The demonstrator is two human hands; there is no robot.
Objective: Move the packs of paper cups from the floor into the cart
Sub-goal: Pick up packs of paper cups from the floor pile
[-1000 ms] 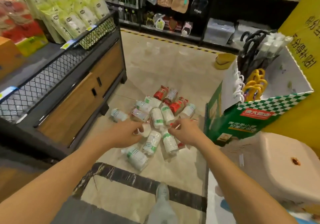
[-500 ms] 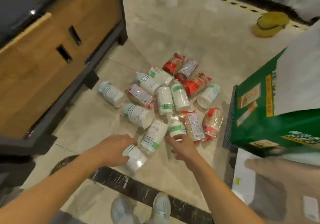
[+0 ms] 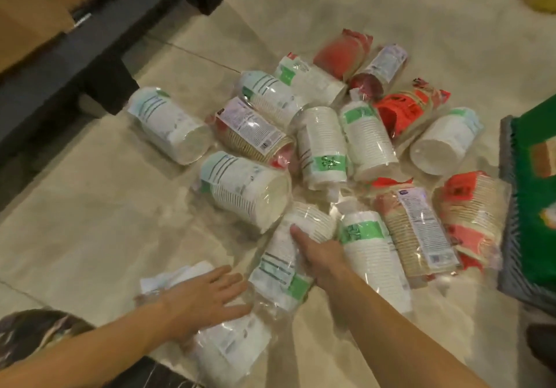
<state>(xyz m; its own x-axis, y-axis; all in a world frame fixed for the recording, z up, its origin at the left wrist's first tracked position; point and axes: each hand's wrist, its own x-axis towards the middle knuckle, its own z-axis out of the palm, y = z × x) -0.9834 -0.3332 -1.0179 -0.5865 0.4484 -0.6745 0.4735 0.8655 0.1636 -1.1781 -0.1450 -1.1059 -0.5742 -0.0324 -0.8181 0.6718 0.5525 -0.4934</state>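
The left hand [image 3: 207,299] lies flat, fingers straight, on the nearest pack [image 3: 231,348]. It should curl under the pack before lifting, as the wrap looks slippery. Just beyond, the right hand [image 3: 320,257] sets its thumb across a green-labelled pack [image 3: 279,270], but its fingers are hidden, so I cannot tell its grip. About 14 more packs [image 3: 322,135] lie on the floor past both hands. A green box [image 3: 538,207] crowds the right hand's outer side. No cart shows.

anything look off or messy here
Yes: the packs of paper cups lie scattered on the floor, tipped on their sides at all angles, some overlapping. The left hand rests flat on the nearest pack; the right hand touches the pack beside it. No wrap looks plainly torn, though blur limits that.
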